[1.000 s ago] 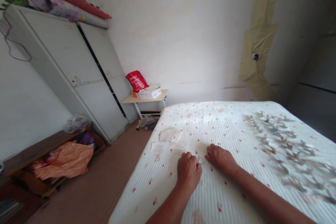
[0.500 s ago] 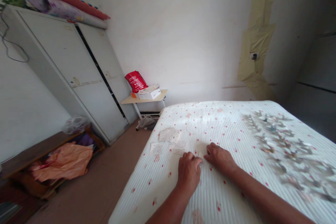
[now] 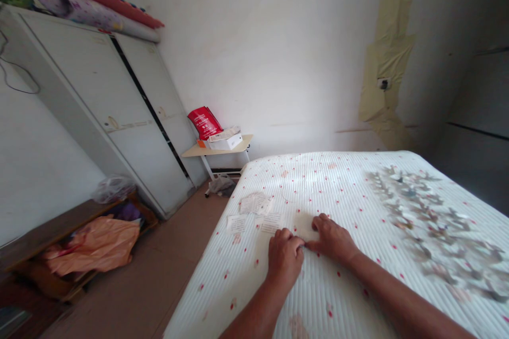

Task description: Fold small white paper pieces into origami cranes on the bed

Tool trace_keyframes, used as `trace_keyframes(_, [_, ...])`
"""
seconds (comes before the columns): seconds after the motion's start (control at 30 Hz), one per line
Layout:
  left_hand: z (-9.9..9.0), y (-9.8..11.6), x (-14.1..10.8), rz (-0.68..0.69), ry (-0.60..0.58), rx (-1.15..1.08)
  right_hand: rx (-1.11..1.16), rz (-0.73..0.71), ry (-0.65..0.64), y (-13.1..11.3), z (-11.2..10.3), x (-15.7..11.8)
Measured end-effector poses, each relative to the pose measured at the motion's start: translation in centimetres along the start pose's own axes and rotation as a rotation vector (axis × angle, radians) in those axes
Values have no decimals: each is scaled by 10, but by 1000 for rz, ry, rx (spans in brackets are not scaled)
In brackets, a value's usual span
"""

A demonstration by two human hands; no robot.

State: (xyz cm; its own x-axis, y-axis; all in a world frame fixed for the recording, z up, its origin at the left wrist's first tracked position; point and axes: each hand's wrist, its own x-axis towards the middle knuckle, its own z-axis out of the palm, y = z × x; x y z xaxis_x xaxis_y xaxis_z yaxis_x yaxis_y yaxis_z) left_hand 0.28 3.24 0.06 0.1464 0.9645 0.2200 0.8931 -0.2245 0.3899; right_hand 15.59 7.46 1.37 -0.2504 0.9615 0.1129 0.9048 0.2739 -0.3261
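The left hand (image 3: 285, 258) and right hand (image 3: 332, 238) are rested on the bed (image 3: 322, 302), fingers curled and tips brought together, perhaps to steady something small; whether anything is pinched cannot be told. Printed paper pieces (image 3: 272, 223) are laid just beyond the left hand, probably for reach; grey shapes (image 3: 439, 231) are spread apart at right. Lettering on paper and red bag (image 3: 204, 123) cannot be read.

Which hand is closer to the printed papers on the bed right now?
Left. The left hand is just on the near right side of the printed papers; the right hand is farther off to their right, past the left hand.
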Motion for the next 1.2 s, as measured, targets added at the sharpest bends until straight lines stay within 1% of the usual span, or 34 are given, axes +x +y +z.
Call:
trace_keyframes(0.13, [-1,0,0,7,3,4,25,5,-14,3,1,2])
trace_keyframes(0.37, [0,0,0,9,5,7,143,11,-60,22,5,10])
trace_keyframes(0.5, [-1,0,0,5,0,13,192,12,-64,28,3,13])
trace_keyframes(0.63, [-2,0,-1,35,18,2,229,-72,-132,31,-2,9])
trace_keyframes(0.73, [-2,-1,0,55,27,-6,228,-163,-131,31,-4,3])
trace_keyframes(0.87, [-1,0,2,105,17,-5,186,-209,-77,28,-4,-7])
trace_keyframes(1.03, [-4,6,3,216,-19,-44,114,-168,-57,24,-8,-31])
trace_keyframes(1.13, [-5,10,0,304,-37,-89,102,-148,-45,24,-13,-48])
trace_keyframes(1.2, [-5,12,-1,332,-38,-112,113,-133,-43,25,-15,-56])
